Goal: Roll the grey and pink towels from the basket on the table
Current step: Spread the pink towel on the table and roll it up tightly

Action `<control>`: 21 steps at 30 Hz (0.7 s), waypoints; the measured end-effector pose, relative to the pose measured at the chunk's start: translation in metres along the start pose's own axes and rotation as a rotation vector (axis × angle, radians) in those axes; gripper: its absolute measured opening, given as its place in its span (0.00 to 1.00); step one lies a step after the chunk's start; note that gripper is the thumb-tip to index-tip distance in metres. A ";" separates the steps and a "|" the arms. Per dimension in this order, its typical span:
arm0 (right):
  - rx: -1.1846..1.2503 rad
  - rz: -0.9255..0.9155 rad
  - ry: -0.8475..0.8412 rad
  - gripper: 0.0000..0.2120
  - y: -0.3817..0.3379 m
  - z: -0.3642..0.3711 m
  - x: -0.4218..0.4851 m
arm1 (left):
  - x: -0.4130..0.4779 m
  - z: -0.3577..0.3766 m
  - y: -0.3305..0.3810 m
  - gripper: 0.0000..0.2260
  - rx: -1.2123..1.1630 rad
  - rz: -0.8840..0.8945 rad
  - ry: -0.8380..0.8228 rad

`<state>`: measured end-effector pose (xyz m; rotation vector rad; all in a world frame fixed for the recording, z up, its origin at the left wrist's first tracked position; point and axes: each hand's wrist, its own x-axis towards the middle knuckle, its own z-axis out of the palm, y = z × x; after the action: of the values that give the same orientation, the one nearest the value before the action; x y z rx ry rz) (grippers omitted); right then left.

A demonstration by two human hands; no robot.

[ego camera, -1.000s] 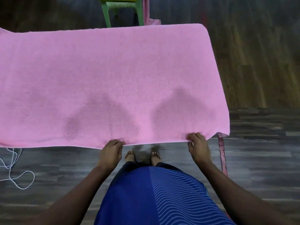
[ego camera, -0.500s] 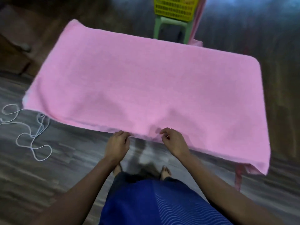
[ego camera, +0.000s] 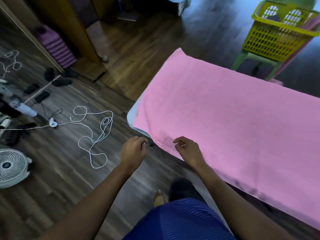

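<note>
The left hand (ego camera: 133, 150) hangs loosely curled and empty over the floor, just off the pink towel (ego camera: 233, 122). The right hand (ego camera: 187, 149), fingers relaxed, sits at the towel's near edge, gripping nothing. The towel lies spread flat over the counter (ego camera: 131, 118). Beyond it, a yellow basket (ego camera: 270, 40) stands on a green stool (ego camera: 242, 60).

The pink towel (ego camera: 233, 122) lies flat over the bench (ego camera: 130, 118), open to a sweep from the near edge, where the right hand (ego camera: 188, 151) hangs. The left hand (ego camera: 133, 151) is over floor (ego camera: 69, 179) off the bench's left corner. Far right, a yellow basket (ego camera: 266, 38) on a green stool (ego camera: 240, 61) stands apart from the bench.
</note>
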<state>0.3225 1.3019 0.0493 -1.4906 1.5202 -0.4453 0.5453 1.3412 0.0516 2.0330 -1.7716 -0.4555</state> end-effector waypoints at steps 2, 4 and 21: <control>0.015 0.012 0.005 0.10 -0.023 0.016 0.021 | 0.023 -0.014 -0.024 0.13 0.004 0.016 -0.012; 0.024 0.029 0.019 0.10 -0.041 0.027 0.045 | 0.052 -0.025 -0.045 0.12 0.010 0.034 -0.038; 0.136 0.435 0.392 0.14 -0.087 0.148 0.189 | 0.371 -0.033 -0.104 0.15 0.124 0.736 -0.481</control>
<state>0.5225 1.1615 -0.0236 -0.9619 2.0176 -0.5863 0.7030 0.9888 0.0351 1.2356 -2.7083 -0.6300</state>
